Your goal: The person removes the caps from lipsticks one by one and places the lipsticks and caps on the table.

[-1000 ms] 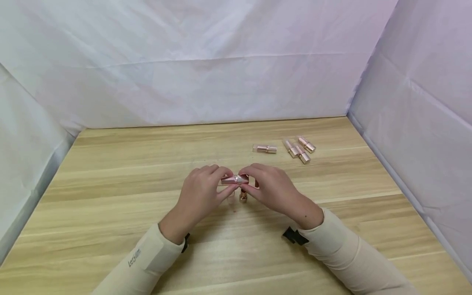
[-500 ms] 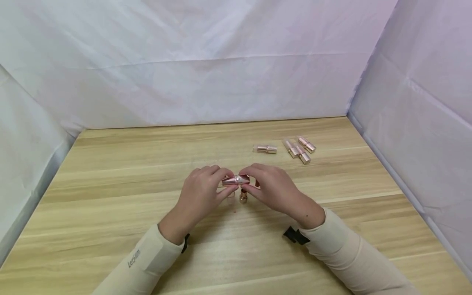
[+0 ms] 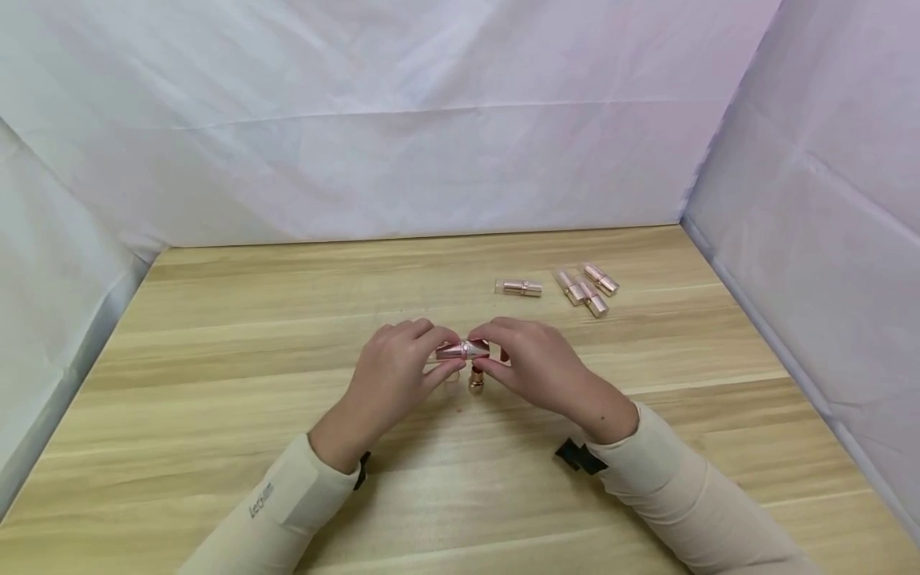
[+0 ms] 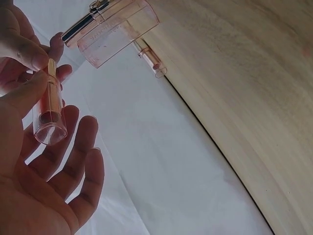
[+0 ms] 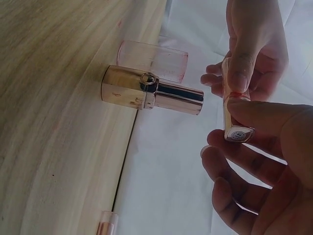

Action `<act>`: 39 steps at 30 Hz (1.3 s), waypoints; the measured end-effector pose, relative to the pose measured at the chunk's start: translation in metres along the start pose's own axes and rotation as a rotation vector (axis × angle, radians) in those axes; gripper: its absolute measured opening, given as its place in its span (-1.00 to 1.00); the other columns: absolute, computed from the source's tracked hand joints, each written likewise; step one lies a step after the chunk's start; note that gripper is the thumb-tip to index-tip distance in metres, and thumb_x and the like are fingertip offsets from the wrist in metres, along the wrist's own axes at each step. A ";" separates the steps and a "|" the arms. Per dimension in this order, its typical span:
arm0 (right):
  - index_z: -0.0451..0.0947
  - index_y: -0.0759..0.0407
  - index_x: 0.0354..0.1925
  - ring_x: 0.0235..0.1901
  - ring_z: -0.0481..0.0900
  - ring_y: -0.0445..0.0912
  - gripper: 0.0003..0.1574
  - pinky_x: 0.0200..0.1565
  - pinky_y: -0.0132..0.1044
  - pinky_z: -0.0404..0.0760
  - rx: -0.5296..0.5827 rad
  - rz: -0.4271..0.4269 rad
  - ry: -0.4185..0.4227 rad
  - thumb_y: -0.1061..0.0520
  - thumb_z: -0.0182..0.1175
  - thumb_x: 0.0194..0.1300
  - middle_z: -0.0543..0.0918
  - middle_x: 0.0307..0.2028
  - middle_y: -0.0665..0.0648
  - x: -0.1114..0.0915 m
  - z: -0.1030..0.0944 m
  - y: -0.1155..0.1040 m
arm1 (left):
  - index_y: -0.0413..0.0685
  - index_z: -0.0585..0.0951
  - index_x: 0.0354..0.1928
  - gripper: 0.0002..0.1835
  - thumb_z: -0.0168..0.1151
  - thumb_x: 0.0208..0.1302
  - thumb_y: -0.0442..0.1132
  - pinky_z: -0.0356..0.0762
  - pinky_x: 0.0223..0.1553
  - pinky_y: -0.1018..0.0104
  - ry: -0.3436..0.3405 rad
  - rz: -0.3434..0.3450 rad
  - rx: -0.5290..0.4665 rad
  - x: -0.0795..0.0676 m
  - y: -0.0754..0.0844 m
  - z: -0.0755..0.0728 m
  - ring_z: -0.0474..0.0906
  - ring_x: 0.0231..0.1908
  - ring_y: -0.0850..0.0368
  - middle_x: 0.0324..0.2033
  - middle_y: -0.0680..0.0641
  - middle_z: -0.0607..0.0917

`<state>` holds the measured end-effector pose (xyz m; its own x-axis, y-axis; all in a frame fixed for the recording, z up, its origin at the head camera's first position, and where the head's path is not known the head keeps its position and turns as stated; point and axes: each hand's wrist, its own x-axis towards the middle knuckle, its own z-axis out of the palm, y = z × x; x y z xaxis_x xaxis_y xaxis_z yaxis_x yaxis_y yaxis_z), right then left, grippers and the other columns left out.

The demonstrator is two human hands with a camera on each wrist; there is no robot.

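Both hands meet over the middle of the table, around one lipstick [image 3: 463,350] held level. My left hand [image 3: 394,361] pinches its clear-capped end between thumb and index finger, the other fingers spread loosely in the left wrist view. The bullet shows through the clear cap [image 4: 50,129]. With thumb and fingertips, my right hand [image 3: 537,366] grips the rose-gold base [image 5: 238,131], whose bottom label faces the right wrist camera. Just below the hands, an uncapped lipstick tube [image 5: 146,90] stands upright on the table. Beside it stands a separate clear cap [image 5: 168,61].
Farther back on the wooden table [image 3: 251,319] lies a single capped lipstick [image 3: 519,287]. To its right, several more capped lipsticks [image 3: 592,299] lie in a loose cluster. White cloth [image 3: 402,160] hangs behind the table and along both sides.
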<state>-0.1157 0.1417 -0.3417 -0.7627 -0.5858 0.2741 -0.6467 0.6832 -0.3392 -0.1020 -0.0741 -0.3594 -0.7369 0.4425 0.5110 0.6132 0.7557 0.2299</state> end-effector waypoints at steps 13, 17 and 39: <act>0.68 0.02 -0.08 -0.45 0.59 -0.19 -0.77 -0.44 -0.43 0.49 -0.030 0.045 -0.011 0.08 0.39 0.28 0.74 -0.21 -0.05 0.001 -0.004 0.006 | 0.09 0.71 -0.18 -0.75 0.49 0.16 -0.03 0.58 -0.29 0.15 0.004 -0.015 0.025 0.003 -0.003 -0.002 0.64 -0.37 0.12 -0.35 0.06 0.74; 0.67 0.03 -0.11 -0.46 0.58 -0.19 -0.80 -0.45 -0.42 0.48 -0.024 0.047 -0.015 0.11 0.37 0.28 0.74 -0.24 -0.03 0.002 -0.004 0.008 | 0.09 0.70 -0.16 -0.74 0.49 0.16 -0.03 0.56 -0.29 0.15 -0.005 -0.026 0.038 0.002 -0.003 -0.001 0.64 -0.37 0.11 -0.34 0.06 0.74; 0.63 0.03 -0.16 -0.50 0.46 -0.28 -0.80 -0.49 -0.44 0.43 -0.037 0.073 -0.023 0.10 0.40 0.23 0.67 -0.33 -0.09 0.003 0.002 0.013 | 0.07 0.72 -0.15 -0.76 0.50 0.13 -0.12 0.49 -0.27 0.17 -0.026 -0.091 -0.003 0.001 -0.008 0.003 0.54 -0.26 0.03 -0.30 -0.01 0.61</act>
<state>-0.1260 0.1481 -0.3470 -0.8077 -0.5434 0.2286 -0.5895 0.7400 -0.3238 -0.1086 -0.0780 -0.3635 -0.7969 0.3843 0.4661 0.5441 0.7919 0.2772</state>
